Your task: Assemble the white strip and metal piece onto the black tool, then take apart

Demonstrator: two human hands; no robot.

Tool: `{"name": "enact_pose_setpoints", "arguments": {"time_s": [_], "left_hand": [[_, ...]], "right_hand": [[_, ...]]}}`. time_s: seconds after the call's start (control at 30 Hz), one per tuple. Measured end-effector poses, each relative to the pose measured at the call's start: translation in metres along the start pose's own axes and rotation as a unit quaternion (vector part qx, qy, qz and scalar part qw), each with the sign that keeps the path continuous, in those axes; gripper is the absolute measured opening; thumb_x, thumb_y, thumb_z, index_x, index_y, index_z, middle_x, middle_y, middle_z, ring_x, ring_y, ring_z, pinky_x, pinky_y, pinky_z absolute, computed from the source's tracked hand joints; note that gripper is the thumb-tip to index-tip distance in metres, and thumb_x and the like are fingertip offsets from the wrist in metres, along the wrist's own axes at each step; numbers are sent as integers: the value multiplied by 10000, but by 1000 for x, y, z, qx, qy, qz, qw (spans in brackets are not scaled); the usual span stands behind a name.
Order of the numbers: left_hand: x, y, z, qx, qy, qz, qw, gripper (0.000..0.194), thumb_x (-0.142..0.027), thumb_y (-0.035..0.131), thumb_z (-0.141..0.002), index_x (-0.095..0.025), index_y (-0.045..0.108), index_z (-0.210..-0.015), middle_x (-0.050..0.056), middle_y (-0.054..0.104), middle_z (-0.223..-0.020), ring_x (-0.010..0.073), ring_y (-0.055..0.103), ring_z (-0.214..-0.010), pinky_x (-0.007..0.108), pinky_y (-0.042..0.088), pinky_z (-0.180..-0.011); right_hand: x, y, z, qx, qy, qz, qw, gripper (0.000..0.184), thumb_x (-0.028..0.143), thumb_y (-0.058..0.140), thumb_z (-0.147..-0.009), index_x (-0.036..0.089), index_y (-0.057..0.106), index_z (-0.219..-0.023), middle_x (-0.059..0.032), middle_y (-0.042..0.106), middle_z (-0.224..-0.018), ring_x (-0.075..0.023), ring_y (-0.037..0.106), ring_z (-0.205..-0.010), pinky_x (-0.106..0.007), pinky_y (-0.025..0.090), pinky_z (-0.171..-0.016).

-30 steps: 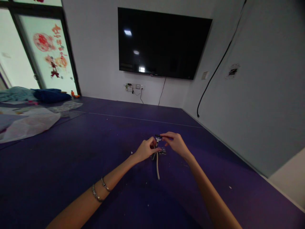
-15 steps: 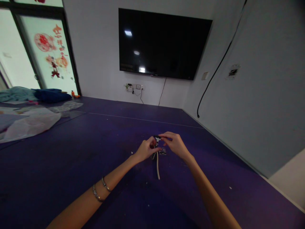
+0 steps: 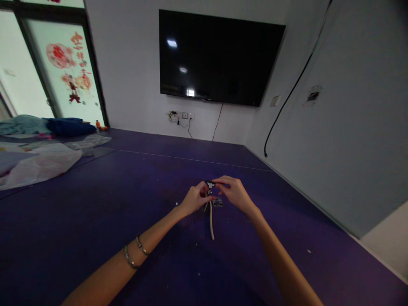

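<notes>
Between my two hands is a small black-and-silver part (image 3: pixel 210 185), too small to name its kind. The fingers of my left hand (image 3: pixel 195 199) are closed on its left side, the thumb reaching across below it. My right hand (image 3: pixel 234 191) pinches its right end between thumb and fingertips. A pale cable (image 3: pixel 211 223) runs down toward me from beneath the left thumb; whether it joins the part is hidden. Just below the right fingertips lies a small dark board-like piece (image 3: pixel 218 202) with light markings. Another dark piece shows partly under my left hand.
The purple surface (image 3: pixel 143 263) stretches all around, with small white scraps on it. Clear plastic sheeting (image 3: pixel 47 165) and a dark blue cloth (image 3: pixel 70 126) lie at the far left. A black cable (image 3: pixel 287 100) hangs along the right wall. A television (image 3: pixel 219 57) is mounted ahead.
Both hands keep the same hold and place. The silver part looks very slightly turned between the fingers; otherwise the view has only shifted a little.
</notes>
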State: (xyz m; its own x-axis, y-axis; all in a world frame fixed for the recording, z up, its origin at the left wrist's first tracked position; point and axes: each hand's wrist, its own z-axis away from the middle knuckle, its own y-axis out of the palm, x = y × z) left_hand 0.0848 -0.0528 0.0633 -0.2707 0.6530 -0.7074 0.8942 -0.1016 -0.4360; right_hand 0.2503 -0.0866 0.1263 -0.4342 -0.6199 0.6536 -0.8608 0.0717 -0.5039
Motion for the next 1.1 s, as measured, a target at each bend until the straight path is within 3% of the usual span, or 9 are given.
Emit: {"name": "enact_pose_setpoints", "arguments": {"time_s": [0.4,0.57,0.77,1.1], "left_hand": [[1,1,1,-3,1,6,1000,344,-426,673,-669,-180,436,-710,-93,405,-524,53,353,-466,176,281,-460],[2,1,0,-1,6,9,1000,294,-411,669,-677,-155,534,-728,-67,442,-551,60,374,-493,183,296,-474],[5,2,1,-1,7,-9,1000,348,-438,651,-683,-129,553,-557,-53,416,-498,62,349,-488,192,264,-466],[-2,5,3,-18,-22,9,1000,373,-433,676,-650,-122,540,-498,-52,403,-470,59,343,-477,187,240,-445]], "right_hand": [[4,-1,0,5,-3,4,1000,203,212,523,-775,183,695,-879,-61,634,-839,-112,580,-571,-238,509,-512],[2,-1,0,8,-10,5,1000,207,205,515,-786,195,693,-891,-62,642,-855,-119,580,-577,-252,507,-524],[4,-1,0,11,-18,22,1000,184,202,522,-783,188,692,-853,-49,640,-806,-111,568,-561,-239,483,-524],[3,0,0,24,-1,7,1000,162,192,524,-782,179,675,-840,-37,634,-799,-100,579,-560,-228,478,-539]]}}
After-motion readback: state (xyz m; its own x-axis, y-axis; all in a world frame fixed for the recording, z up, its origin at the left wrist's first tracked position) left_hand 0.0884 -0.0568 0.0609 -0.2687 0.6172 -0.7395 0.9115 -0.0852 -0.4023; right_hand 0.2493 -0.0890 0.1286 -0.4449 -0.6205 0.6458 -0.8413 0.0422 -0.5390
